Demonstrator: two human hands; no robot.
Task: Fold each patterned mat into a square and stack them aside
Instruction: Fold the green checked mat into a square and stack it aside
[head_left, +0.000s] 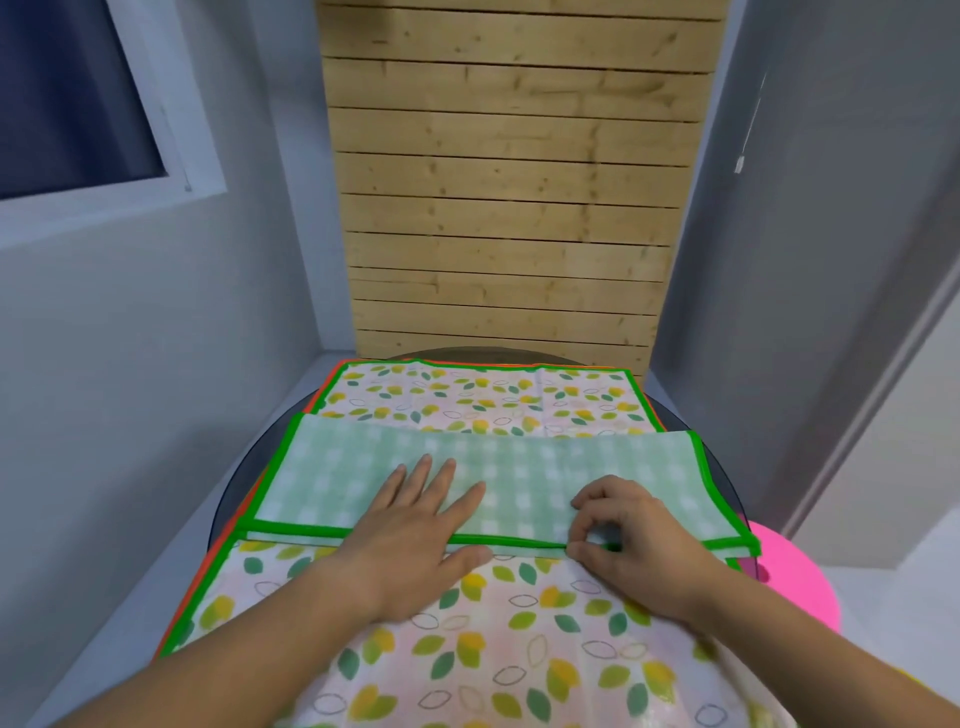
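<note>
Head view: the fingers of the left hand (423, 475) lie straight and slightly spread, pressed flat onto a folded-over band of mat, with the thumb stretched along the band's near edge. The left hand (415, 530) grips nothing; its palm rests across that edge. Just beside it, the right hand (628, 540) is curled, its thumb and forefinger (579, 545) pinching the green-trimmed edge of the same band where the layers meet.

The leaf-patterned mat (519, 649) has a bright green border and a pale green checked underside. That underside shows as the folded band (332, 483), running side to side across the middle of the mat. Leaf print is visible both beyond the band and on the near part, which reaches toward the person under both forearms.

An orange-edged mat (188, 610) lies underneath, only its trim peeking out along the left side and far edge. Both lie on a dark round table (244, 467). A pink round object (795, 577) sits low at the right, partly behind the table. A wooden slatted panel (509, 182) stands behind, with a window (67, 93) on the left wall.
</note>
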